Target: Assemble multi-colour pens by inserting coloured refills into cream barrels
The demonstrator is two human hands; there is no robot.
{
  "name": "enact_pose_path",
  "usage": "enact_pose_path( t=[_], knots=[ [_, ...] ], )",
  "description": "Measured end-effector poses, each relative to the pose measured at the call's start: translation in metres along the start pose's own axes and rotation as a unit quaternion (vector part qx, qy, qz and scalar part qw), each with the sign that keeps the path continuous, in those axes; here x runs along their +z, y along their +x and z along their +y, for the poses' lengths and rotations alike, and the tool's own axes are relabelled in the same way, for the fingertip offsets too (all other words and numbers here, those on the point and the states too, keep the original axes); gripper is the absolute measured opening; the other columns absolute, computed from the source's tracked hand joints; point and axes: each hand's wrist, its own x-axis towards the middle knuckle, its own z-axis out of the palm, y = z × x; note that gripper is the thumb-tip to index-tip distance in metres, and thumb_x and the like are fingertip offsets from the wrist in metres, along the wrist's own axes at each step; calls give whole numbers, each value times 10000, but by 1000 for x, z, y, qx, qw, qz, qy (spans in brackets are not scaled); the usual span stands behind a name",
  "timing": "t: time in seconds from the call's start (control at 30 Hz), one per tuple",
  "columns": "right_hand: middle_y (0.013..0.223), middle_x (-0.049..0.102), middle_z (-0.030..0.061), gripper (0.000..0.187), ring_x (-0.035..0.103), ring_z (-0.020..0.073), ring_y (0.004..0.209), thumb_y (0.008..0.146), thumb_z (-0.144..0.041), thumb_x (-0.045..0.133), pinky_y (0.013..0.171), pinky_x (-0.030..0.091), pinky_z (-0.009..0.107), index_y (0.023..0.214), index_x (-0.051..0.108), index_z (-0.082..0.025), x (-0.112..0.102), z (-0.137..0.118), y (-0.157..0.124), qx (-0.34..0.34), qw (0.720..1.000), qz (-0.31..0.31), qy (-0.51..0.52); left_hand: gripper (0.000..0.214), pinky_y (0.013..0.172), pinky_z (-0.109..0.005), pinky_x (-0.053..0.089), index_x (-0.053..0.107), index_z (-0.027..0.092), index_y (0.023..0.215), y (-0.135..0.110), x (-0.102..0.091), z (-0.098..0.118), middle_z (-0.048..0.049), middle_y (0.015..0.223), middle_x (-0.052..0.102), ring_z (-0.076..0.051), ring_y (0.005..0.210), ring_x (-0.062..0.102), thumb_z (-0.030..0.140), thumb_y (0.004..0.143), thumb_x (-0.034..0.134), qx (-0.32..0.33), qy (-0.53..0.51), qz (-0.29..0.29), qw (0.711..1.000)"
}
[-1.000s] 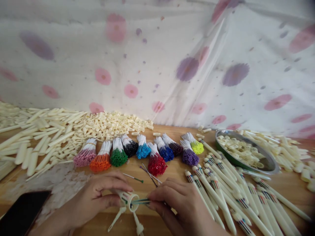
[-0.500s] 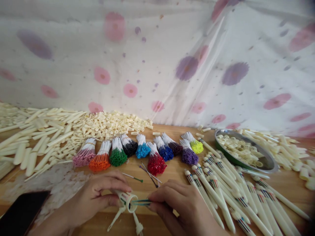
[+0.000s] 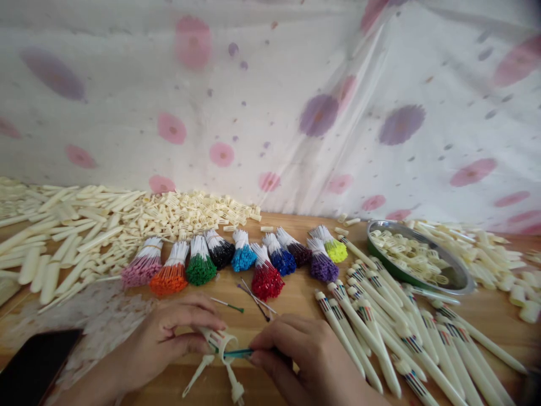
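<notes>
My left hand (image 3: 169, 335) pinches a short cream slotted pen barrel part (image 3: 229, 340), its round mouth turned to the right. Between the thumb and fingertips of my right hand (image 3: 306, 352) are thin blue-green pen refills (image 3: 239, 353); their ends reach into that mouth. How many there are I cannot tell. Beneath the barrel part are a cream pen clip (image 3: 195, 376) and a cream nozzle-shaped piece (image 3: 235, 388). A loose green-tipped refill (image 3: 228, 305) lies just beyond my hands, with a few dark and pale refills (image 3: 257, 301) to its right.
Bundled refills in several colours, such as the red bundle (image 3: 267, 276), line the table. Cream pen parts (image 3: 84, 225) heap at the back left. Assembled multicolour pens (image 3: 359, 324) and a metal bowl (image 3: 459, 276) of slotted parts stand right. A phone (image 3: 38, 366) lies left, beside translucent pieces (image 3: 101, 318).
My right hand has come slightly left, bringing the refills closer into the barrel part's mouth. My left hand keeps its grip. The whole view has shifted a little.
</notes>
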Motion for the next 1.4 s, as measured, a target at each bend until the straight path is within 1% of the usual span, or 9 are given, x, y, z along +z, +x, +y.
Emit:
enact_pose_path(
  t=[0.43,0.57,0.67,0.77,0.9,1.03,1.17,1.27,1.4],
  knots=[
    [700,679,8,69,625,121,625,813,-157,589,559,437,186,799,655,-173,-15,1,5,46,999,20,6,214,716,-211,527,751,340,854,2,-1,2,-6,888,725,-173,828,672,200,704,689,-63,18,50,997],
    [792,687,11,67,631,155,713,793,-158,622,603,438,223,846,634,-199,-13,16,5,116,989,16,-86,165,698,-215,539,754,317,806,6,-12,3,8,828,752,-190,792,690,258,663,695,-89,65,146,983],
    [824,687,11,98,630,170,753,756,-130,654,624,437,234,824,630,-196,7,33,6,144,970,-52,-186,217,737,-253,545,749,296,825,8,-22,6,1,882,763,-226,841,689,366,624,707,-116,98,252,956],
    [772,690,15,75,634,173,718,747,-115,653,576,427,230,759,637,-187,37,47,5,144,947,-130,-258,306,768,-296,547,741,268,850,9,-29,8,-16,893,767,-244,852,690,449,609,691,-133,105,299,939],
    [804,687,64,62,628,222,746,733,-132,671,567,421,266,772,634,-162,56,48,2,149,936,-133,-290,371,734,-314,557,734,250,874,8,-31,5,-26,869,770,-243,806,698,498,603,681,-143,111,311,933],
    [845,665,63,83,605,247,822,788,-241,645,638,413,290,794,592,-178,36,41,14,169,942,-64,-281,387,770,-321,542,721,255,912,6,-29,-1,-32,951,757,-249,873,685,513,627,669,-158,108,289,938],
    [813,667,69,127,627,235,782,909,-270,467,618,381,281,886,544,-172,17,53,45,262,938,-14,-226,362,767,-316,540,718,267,913,5,-27,-1,-24,953,756,-244,882,682,495,638,660,-164,107,277,941],
    [792,678,54,153,640,211,720,913,-251,454,596,374,264,1029,489,-156,18,70,69,283,938,-8,-201,341,721,-296,550,725,270,893,5,-25,1,-15,915,763,-241,847,690,481,634,659,-159,110,272,943],
    [725,675,19,191,637,172,687,892,-261,492,607,389,242,1054,490,-159,24,82,88,279,946,-31,-159,315,684,-271,554,729,275,884,5,-24,2,-5,899,765,-233,824,695,468,646,656,-150,106,269,945]
  ],
)
